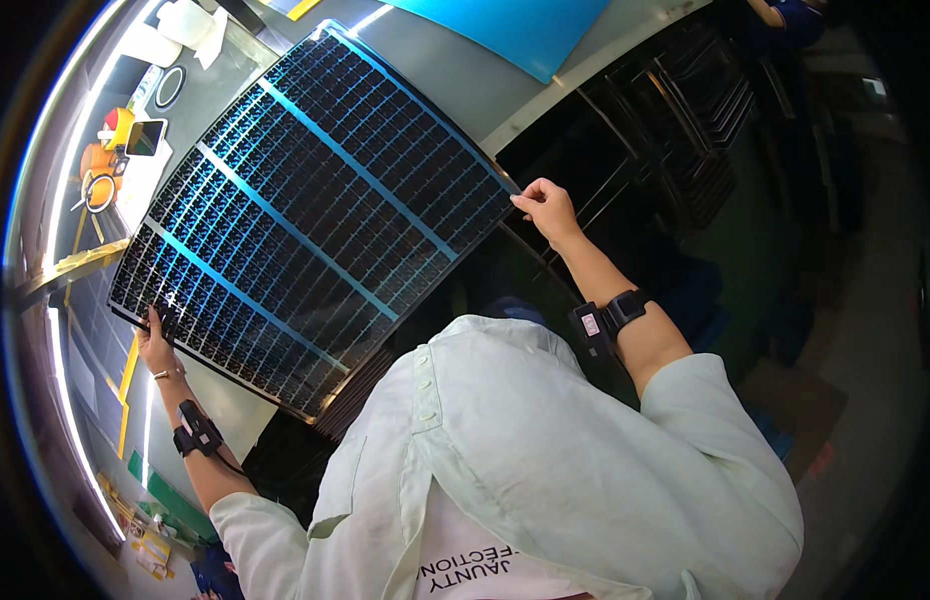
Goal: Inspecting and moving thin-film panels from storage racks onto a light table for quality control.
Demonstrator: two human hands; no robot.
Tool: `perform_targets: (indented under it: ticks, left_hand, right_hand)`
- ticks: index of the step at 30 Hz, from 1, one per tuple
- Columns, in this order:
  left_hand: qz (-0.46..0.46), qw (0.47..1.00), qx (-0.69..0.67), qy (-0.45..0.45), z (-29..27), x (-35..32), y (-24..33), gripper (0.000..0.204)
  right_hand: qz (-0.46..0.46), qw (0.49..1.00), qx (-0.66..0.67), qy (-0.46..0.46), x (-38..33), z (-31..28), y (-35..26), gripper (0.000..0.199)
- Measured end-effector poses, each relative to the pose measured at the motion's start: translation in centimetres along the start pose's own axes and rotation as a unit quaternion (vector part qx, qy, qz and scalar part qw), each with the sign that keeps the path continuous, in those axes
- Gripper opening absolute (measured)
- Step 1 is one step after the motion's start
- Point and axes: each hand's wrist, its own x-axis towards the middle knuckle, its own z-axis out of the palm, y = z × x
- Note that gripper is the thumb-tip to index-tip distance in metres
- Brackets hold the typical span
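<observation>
A large dark panel, marked with a fine grid and crossed by light blue bands, lies tilted in front of me. Its far part is over the grey bench, and its near edge reaches toward my body. My left hand grips the panel's left corner, thumb on top and the other fingers hidden below. At the opposite right corner, my right hand pinches the edge between thumb and fingertips. Each forearm wears a black strapped device.
On the bench at the far left are a phone, a tape roll, orange items and white rolls. A blue sheet lies at the back. Dark racks stand right; another person is beyond.
</observation>
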Motion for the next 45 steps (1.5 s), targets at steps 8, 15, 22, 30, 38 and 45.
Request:
perform_targets:
  ticks: [8, 15, 22, 30, 38, 45]
  left_hand:
    - [0.009, 1.0, -0.009, -0.006, 0.0, 0.6, -0.1, 0.012]
    - [0.007, 1.0, 0.003, 0.002, 0.8, 0.4, 0.0, 0.015]
    - [-0.013, 1.0, -0.022, -0.006, -0.3, 1.3, -0.7, 0.013]
    - [-0.021, 1.0, -0.004, -0.021, -0.2, 1.8, -0.3, 0.011]
    - [0.034, 0.998, 0.003, 0.048, -1.2, 2.4, -1.1, 0.016]
    - [0.05, 0.998, -0.007, 0.042, -1.8, 1.9, -1.9, 0.021]
  right_hand:
    - [-0.013, 0.996, 0.082, -0.027, -0.6, 0.1, 0.2, 0.017]
    - [-0.044, 0.997, 0.048, -0.05, -0.5, -0.5, 0.6, 0.017]
    - [-0.005, 0.992, 0.103, -0.066, -0.5, -0.8, -0.4, 0.015]
    - [0.009, 0.999, -0.007, -0.035, -0.1, -1.0, -1.8, 0.013]
    - [-0.192, 0.974, -0.108, 0.061, 1.4, -0.2, -1.0, 0.014]
    - [-0.137, 0.984, -0.102, 0.044, 4.1, 2.0, 3.9, 0.017]
